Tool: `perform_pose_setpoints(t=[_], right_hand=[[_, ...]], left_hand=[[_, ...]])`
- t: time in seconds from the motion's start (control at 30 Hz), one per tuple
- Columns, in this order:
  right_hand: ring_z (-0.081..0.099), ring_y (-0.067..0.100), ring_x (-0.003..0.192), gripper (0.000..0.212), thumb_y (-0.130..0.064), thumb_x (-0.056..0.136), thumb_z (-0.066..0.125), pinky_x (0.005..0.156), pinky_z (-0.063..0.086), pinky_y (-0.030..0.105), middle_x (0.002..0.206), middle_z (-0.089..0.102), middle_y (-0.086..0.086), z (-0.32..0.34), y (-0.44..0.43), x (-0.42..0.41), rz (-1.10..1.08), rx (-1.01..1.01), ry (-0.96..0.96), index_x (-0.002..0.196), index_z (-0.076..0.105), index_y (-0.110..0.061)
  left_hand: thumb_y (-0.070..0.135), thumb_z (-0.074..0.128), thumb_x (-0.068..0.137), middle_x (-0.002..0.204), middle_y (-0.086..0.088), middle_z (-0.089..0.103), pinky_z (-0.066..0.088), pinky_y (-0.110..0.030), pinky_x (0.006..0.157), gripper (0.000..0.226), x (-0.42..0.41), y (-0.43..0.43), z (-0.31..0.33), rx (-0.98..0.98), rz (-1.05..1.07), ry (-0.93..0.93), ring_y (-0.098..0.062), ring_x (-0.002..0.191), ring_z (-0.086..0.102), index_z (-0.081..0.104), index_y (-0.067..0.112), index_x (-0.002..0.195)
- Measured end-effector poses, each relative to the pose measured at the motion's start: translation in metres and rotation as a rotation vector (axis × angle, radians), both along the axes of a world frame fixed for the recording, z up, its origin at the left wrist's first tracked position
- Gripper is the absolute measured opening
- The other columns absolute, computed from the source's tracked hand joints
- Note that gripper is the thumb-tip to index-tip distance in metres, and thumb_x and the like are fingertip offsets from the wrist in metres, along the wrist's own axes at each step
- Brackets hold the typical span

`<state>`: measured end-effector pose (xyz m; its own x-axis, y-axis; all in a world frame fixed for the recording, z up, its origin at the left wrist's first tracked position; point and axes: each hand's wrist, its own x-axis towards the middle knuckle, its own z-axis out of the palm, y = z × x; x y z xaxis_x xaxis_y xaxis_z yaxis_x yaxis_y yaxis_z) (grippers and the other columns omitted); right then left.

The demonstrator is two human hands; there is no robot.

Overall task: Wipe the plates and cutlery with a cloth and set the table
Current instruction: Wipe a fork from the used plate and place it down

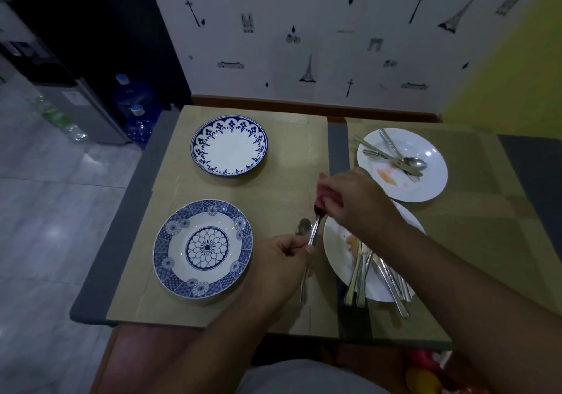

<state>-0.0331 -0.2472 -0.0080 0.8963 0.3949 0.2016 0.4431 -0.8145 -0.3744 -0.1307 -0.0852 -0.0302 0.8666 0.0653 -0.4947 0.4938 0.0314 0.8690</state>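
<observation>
1 utensil (313, 233) ran 6 to 12 o'clock: left hand (281, 259) fingers pinched its middle, right hand (355, 202) fingers clenched the cloth (323, 194) round its 12 o'clock end.

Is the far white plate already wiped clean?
No: orange smears show on the far white plate, and cutlery lies in it.

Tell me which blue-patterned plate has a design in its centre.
The near plate has a blue flower medallion in its middle; the far plate is plain white inside its patterned rim.
</observation>
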Motion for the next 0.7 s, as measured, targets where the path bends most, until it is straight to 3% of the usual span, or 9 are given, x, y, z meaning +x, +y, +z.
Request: perform_pose_setpoints(t=[0.17, 0.37, 0.5, 0.6, 0.7], right_hand=[[0.059, 0.020, 0.083, 0.010, -0.014, 0.084, 0.076, 0.075, 0.044, 0.030, 0.090, 0.075, 0.001, -0.003, 0.010, -0.020, 0.218, -0.006, -0.001, 0.095, 0.077, -0.012], [0.061, 0.022, 0.088, 0.011, -0.016, 0.089, 0.070, 0.075, 0.054, 0.041, 0.092, 0.074, 0.006, 0.000, 0.008, 0.007, 0.148, -0.021, -0.026, 0.097, 0.077, -0.012], [0.061, 0.020, 0.081, 0.012, -0.016, 0.089, 0.064, 0.073, 0.048, 0.027, 0.084, 0.072, 0.003, 0.004, 0.009, -0.009, 0.313, -0.033, -0.034, 0.091, 0.076, -0.011], [0.063, 0.023, 0.083, 0.011, -0.011, 0.081, 0.077, 0.070, 0.056, 0.038, 0.089, 0.073, 0.007, 0.000, 0.005, -0.014, 0.390, -0.101, -0.011, 0.092, 0.075, -0.010], [0.064, 0.025, 0.087, 0.018, -0.011, 0.081, 0.077, 0.073, 0.057, 0.044, 0.097, 0.073, 0.009, -0.005, 0.000, 0.002, 0.355, -0.140, -0.033, 0.098, 0.075, -0.010]], left_hand=[[0.007, 0.071, 0.089, 0.084, -0.003, 0.078, 0.050, -0.021, 0.064, 0.015, 0.001, 0.002, -0.001, 0.001, 0.009, 0.016, -0.009, 0.073, 0.069, 0.078, 0.013, 0.100], [0.004, 0.070, 0.089, 0.064, 0.012, 0.069, 0.046, -0.016, 0.060, 0.014, -0.001, 0.005, 0.001, 0.004, 0.004, 0.006, 0.002, 0.059, 0.060, 0.078, 0.013, 0.096], [0.006, 0.070, 0.089, 0.074, 0.001, 0.074, 0.050, -0.025, 0.066, 0.014, 0.003, 0.006, 0.002, -0.002, 0.006, 0.015, -0.008, 0.070, 0.065, 0.078, 0.014, 0.097], [0.007, 0.070, 0.089, 0.086, -0.019, 0.073, 0.052, -0.032, 0.066, 0.014, -0.003, 0.004, -0.001, 0.027, -0.011, 0.005, -0.015, 0.071, 0.063, 0.079, 0.018, 0.090], [0.006, 0.070, 0.089, 0.087, -0.018, 0.074, 0.058, -0.037, 0.075, 0.021, -0.008, 0.003, -0.004, 0.029, -0.021, -0.005, -0.016, 0.073, 0.066, 0.078, 0.024, 0.084]])
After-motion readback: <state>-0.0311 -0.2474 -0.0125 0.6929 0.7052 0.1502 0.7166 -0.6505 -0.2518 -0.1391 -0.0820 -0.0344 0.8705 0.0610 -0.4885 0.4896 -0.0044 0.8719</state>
